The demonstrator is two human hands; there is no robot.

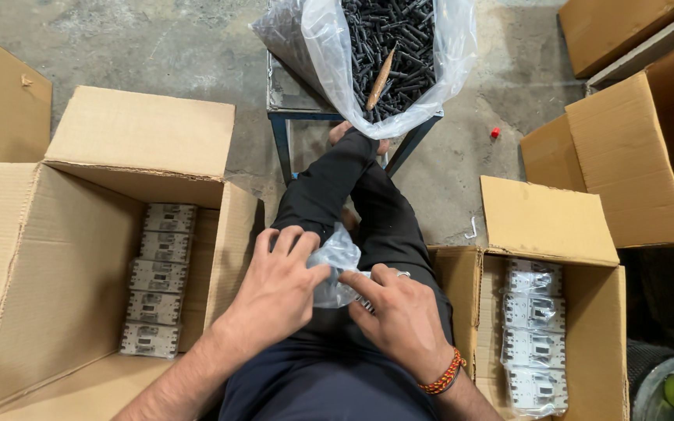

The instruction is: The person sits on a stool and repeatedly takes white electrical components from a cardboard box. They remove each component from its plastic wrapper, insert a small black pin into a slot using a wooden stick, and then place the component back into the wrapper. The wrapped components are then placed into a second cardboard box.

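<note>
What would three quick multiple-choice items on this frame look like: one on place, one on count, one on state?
1. Where is the clear bag of black screws?
A. on the blue metal stool
B. inside the left box
C. on the person's lap

2. How many grey devices show in the left cardboard box?
A. two
B. five
C. nine

3. What state are the devices in the right cardboard box?
A. bare
B. wrapped in clear plastic
C. taped in pairs

Answers: 1 A, the bag sits on the blue metal stool ahead of the knees. 2 B, the row of grey devices holds five. 3 B, the wrapped devices show glossy film.
</note>
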